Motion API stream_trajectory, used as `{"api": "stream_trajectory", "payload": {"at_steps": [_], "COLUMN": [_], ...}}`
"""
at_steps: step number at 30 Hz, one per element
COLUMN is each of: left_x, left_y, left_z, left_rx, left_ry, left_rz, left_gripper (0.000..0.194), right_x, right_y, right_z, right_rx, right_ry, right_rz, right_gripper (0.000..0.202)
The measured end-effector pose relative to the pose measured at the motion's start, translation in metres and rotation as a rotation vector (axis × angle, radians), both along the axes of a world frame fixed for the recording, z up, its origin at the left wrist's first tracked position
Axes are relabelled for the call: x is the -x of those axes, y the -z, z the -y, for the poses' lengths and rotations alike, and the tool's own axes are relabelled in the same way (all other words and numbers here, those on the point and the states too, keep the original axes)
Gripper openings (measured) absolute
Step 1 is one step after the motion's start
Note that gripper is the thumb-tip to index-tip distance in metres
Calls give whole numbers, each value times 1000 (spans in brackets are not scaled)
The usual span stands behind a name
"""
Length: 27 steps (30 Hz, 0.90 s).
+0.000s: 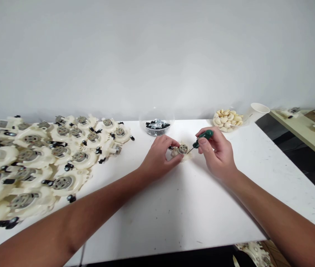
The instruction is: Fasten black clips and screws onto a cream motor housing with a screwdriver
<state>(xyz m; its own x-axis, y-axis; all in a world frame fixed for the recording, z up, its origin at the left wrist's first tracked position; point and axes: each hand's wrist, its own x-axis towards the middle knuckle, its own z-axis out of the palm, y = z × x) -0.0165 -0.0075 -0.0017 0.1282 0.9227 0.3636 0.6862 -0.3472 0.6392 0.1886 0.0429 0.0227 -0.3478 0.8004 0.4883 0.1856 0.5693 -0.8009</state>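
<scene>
My left hand point(164, 155) grips a small cream plastic motor housing point(186, 157) on the white table, thumb in front and fingers behind. A round grey motor point(183, 148) with slots in its end faces up from the housing. In my right hand point(215, 154) is a screwdriver point(205, 137) with a dark green handle, held tilted between thumb and fingers. Its thin shaft points down and left, with the tip at the right side of the motor. Whether the tip sits on a screw is too small to tell.
Many similar motor housings point(62, 181) crowd the table's left side. Behind my hands stands a clear bowl point(157, 130) of black and silvery small parts. At the back right are cream plastic pieces point(227, 119) and a tilted white cup point(258, 110). Another table point(307, 128) stands at the right.
</scene>
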Motion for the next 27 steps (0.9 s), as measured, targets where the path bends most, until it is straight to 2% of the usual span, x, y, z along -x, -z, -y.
{"api": "stream_trajectory", "payload": {"at_steps": [10,27], "left_x": [0,0], "left_y": [0,0], "left_z": [0,0], "left_rx": [9,4], "left_ry": [-2,-4], "left_rz": [8,9], "left_gripper": [15,19], "right_x": [0,0], "right_y": [0,0], "right_z": [-1,-1], "right_rx": [-5,-26], "right_ry": [-31,-4], "right_rz": [17,3], "right_gripper": [17,16]}}
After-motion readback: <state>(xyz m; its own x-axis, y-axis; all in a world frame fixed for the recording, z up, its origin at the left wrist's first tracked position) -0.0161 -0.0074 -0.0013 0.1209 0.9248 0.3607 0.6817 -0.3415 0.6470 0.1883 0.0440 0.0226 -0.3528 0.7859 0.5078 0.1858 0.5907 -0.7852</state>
